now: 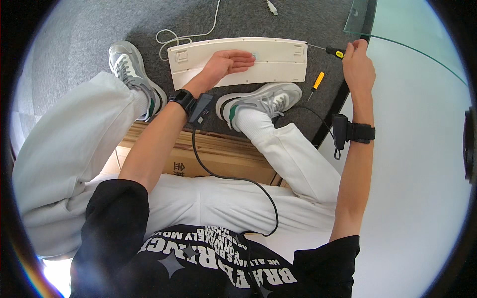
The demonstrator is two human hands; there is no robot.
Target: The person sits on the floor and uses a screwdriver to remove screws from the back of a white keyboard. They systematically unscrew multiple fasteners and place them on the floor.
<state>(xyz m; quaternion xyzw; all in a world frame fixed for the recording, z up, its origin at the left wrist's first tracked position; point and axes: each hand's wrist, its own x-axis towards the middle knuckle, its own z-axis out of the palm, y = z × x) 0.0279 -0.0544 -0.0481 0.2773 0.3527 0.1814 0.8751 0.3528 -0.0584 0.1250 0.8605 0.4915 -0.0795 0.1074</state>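
A white keyboard (278,73) lies underside up on the grey carpet, its small feet and screw holes showing. My left hand (229,64) rests over its middle with the fingers stretched out flat, partly covering a small label. My right hand (357,63) is closed around the handle of a black-and-yellow screwdriver (334,50). Its thin shaft points left, and the tip is by the keyboard's upper right corner; whether it touches cannot be made out. A second screwdriver (318,80), with a yellow handle, lies on the carpet beside the keyboard's right end.
A pale cable (174,38) loops off the keyboard's far left, and a white plug (272,7) lies farther back. My shoes (268,102) flank the near side. A glass edge (412,47) is at the far right, and cardboard (218,158) lies under my legs.
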